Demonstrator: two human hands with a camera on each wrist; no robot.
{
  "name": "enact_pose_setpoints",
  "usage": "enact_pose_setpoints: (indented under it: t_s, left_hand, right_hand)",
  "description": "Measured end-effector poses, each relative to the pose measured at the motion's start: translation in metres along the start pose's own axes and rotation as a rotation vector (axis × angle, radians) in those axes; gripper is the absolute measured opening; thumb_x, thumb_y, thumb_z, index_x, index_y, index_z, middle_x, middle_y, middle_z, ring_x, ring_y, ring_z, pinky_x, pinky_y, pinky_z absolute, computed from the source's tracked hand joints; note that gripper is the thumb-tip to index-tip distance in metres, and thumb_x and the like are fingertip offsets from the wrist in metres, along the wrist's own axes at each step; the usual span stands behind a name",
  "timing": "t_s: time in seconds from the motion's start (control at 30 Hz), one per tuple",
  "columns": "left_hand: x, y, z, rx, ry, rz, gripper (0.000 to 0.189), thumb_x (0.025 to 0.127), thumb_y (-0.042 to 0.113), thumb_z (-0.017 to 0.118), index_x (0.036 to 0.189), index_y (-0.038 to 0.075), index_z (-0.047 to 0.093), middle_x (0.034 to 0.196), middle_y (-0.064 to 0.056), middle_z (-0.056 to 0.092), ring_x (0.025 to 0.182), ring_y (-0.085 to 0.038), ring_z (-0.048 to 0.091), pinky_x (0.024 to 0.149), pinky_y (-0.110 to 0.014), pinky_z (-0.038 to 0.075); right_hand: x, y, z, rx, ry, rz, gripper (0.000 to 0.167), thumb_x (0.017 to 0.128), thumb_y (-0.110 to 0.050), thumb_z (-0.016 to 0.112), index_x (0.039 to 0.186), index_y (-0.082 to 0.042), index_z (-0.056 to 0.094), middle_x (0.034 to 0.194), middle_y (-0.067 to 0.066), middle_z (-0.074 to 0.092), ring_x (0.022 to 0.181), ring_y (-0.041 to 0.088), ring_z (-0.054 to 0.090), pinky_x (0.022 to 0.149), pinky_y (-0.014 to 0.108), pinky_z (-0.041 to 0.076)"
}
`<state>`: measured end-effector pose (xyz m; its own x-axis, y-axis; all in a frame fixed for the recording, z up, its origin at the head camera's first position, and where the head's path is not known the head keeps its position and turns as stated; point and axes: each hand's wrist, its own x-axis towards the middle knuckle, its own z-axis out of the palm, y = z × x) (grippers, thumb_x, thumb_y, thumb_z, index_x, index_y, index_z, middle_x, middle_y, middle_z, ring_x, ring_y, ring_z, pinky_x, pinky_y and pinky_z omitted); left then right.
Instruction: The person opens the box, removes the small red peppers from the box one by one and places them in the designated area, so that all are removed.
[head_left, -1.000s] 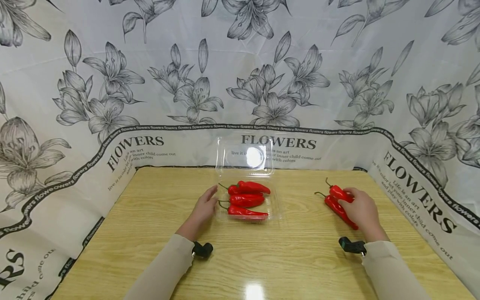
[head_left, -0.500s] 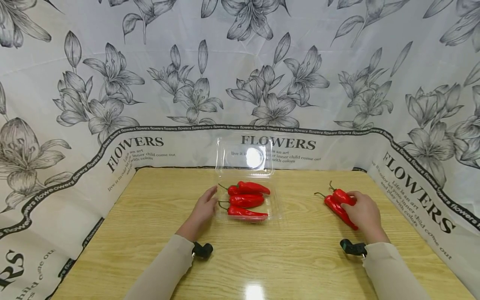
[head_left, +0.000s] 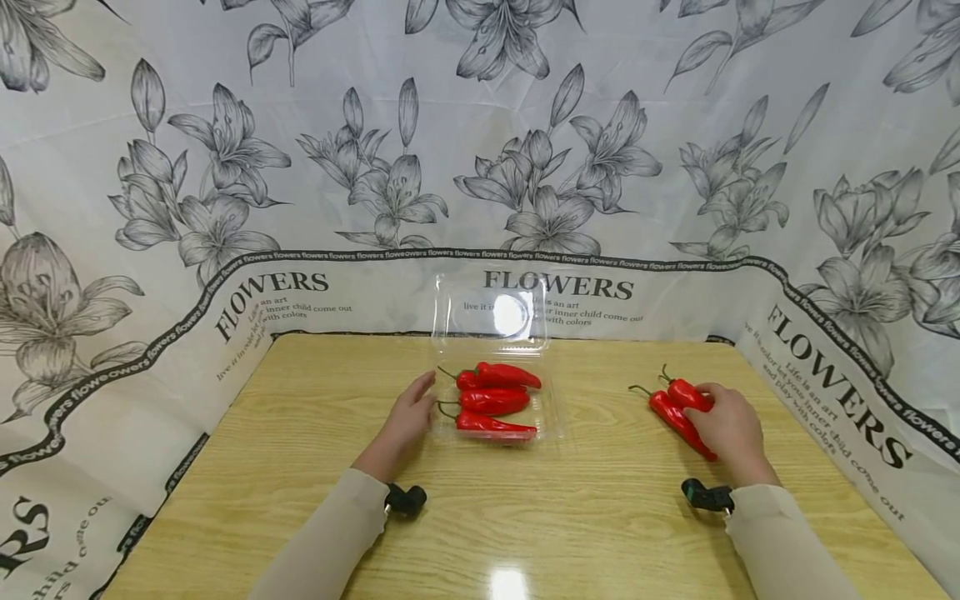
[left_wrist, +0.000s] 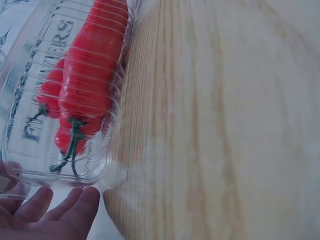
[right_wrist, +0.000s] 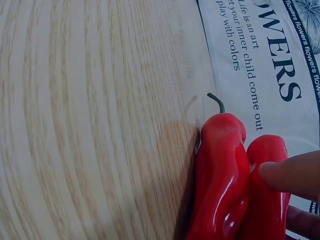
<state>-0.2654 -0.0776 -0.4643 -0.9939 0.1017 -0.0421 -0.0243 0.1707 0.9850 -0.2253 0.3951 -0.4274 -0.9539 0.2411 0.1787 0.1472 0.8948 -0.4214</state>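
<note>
A clear plastic clamshell box (head_left: 551, 417) stands in the middle of the table, its lid (head_left: 457, 333) raised at the back. Inside lie several red peppers (head_left: 491, 402) with green stems pointing left. My left hand (head_left: 408, 412) is at the box's left end, its extended fingers (left_wrist: 80, 210) right at the plastic wall. Over on the right, my right hand (head_left: 733, 429) pinches a red pepper (head_left: 686, 393) between thumb and fingers; the hand hides its lower end. A second red pepper (head_left: 675, 419) lies alongside it, close to its left.
The wood-grain table (head_left: 480, 508) is bordered at the back and sides by a white flower-printed cloth (head_left: 382, 300). A small black device (head_left: 405, 500) is at the left wrist, and a similar black device (head_left: 705, 494) at the right wrist.
My right hand has shifted slightly right and nearer with the pinched pepper, whose stem end has moved the same way. The left hand and the box have stayed in place.
</note>
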Motion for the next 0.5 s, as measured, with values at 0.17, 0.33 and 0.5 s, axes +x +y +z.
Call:
enact_pose_setpoints:
  t_s: [0.17,0.33,0.5]
  left_hand:
    - [0.000,0.000,0.000,0.012,0.000,0.007,0.050,0.103,0.015,0.039,0.152,0.016,0.031,0.159,-0.007,0.030,0.149,-0.028,0.019,0.119,-0.048,0.022]
    - [0.000,0.000,-0.001,0.016,-0.002,0.009,0.049,0.103,0.016,0.039,0.152,0.016,0.032,0.158,-0.006,0.031,0.149,-0.027,0.019,0.120,-0.048,0.021]
    - [0.002,-0.001,-0.001,0.022,-0.003,0.015,0.049,0.103,0.016,0.039,0.152,0.016,0.032,0.158,-0.007,0.030,0.149,-0.028,0.019,0.120,-0.048,0.020]
  right_hand:
    - [-0.001,-0.001,0.000,-0.013,0.001,-0.002,0.050,0.087,-0.021,0.065,0.128,0.005,0.052,0.118,0.034,0.053,0.099,0.047,0.051,0.078,0.057,0.044]
    - [-0.002,-0.006,-0.002,-0.022,0.000,-0.003,0.053,0.087,-0.022,0.066,0.130,0.005,0.051,0.117,0.034,0.051,0.099,0.047,0.050,0.080,0.058,0.044]
    - [-0.002,-0.014,-0.004,-0.020,-0.002,0.007,0.055,0.087,-0.023,0.066,0.132,0.004,0.049,0.120,0.034,0.049,0.101,0.048,0.047,0.082,0.061,0.044]
